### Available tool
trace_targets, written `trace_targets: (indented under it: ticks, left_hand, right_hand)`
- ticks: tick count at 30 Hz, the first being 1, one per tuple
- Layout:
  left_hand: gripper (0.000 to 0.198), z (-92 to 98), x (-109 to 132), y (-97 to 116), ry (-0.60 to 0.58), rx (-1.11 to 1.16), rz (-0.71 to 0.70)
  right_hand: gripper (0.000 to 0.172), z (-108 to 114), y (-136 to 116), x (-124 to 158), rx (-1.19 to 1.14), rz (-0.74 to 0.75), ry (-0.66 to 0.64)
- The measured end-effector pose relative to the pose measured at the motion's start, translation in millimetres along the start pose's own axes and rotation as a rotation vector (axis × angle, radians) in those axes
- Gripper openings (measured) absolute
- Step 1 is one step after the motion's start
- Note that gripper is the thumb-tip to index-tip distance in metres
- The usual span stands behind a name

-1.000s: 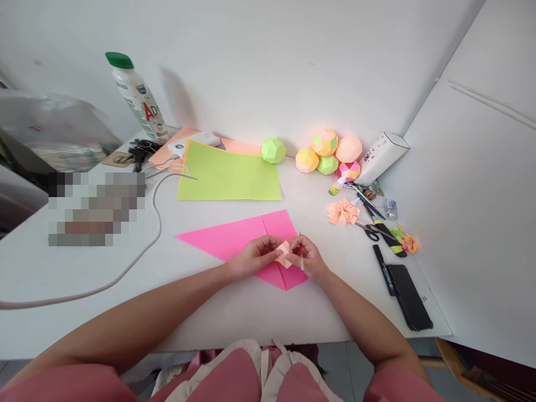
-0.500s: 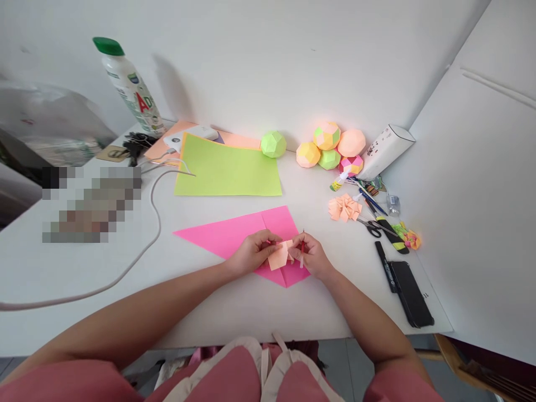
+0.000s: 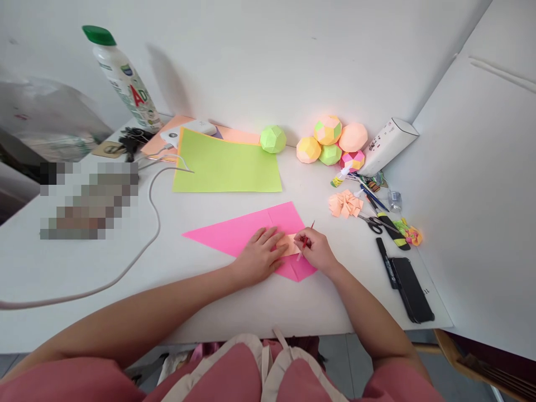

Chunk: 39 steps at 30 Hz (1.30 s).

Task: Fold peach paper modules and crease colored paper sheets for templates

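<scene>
My left hand (image 3: 260,255) lies flat with its fingers out over a small piece of peach paper (image 3: 288,244). Beneath that paper is a large pink sheet (image 3: 226,234) with creases, its long point toward the left. A slim red pen-like tool (image 3: 305,241) with a pale, clear-looking end sits in my right hand (image 3: 317,251), whose fingers are closed. The fingertips of that hand meet the right side of the peach paper. Part of the peach piece is hidden by both hands.
A green sheet (image 3: 228,170) lies behind, beside several faceted paper balls (image 3: 309,151). At right are folded peach pieces (image 3: 345,204), scissors (image 3: 374,224), a cutter (image 3: 393,230), a marker (image 3: 386,262) and a phone (image 3: 412,290). A cable (image 3: 154,206) crosses the left side near a bottle (image 3: 125,84).
The peach paper was lifted between both hands and now lies flat on the pink sheet. My left hand has flattened over it. The pink sheet has slid slightly right.
</scene>
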<state>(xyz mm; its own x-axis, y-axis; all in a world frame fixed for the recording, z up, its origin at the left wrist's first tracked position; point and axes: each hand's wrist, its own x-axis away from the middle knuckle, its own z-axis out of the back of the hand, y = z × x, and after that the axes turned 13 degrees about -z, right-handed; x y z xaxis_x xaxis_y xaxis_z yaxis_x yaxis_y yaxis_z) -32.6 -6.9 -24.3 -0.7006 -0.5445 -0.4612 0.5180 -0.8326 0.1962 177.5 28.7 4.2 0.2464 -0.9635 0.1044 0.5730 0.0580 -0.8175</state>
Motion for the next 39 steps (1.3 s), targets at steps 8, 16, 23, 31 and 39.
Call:
trace_targets:
  ticks: [8,16,23,31,39]
  left_hand:
    - [0.04,13.6,0.3,-24.1,-0.324,-0.052,-0.17]
    - [0.041,56.9,-2.3,-16.8,-0.595,0.043,-0.172]
    - [0.019,73.1,15.2,26.0,-0.59,0.015,-0.099]
    - [0.04,37.2,-12.6,21.4,-0.475,-0.214,0.101]
    - [0.026,15.7,5.0,9.9,-0.126,-0.237,-0.072]
  right_hand:
    - [0.015,7.7,10.4,-0.8,0.31,0.128,-0.028]
    - [0.021,-6.6,-2.9,16.7,0.396,0.155,-0.109]
    - [0.026,-27.8,-15.2,56.2,0.402,0.162,-0.219]
    - [0.036,-6.6,-24.3,6.7,0.261,-0.022,-0.246]
    - [0.031,-10.6,-15.7,-15.7,0.459,0.103,-0.145]
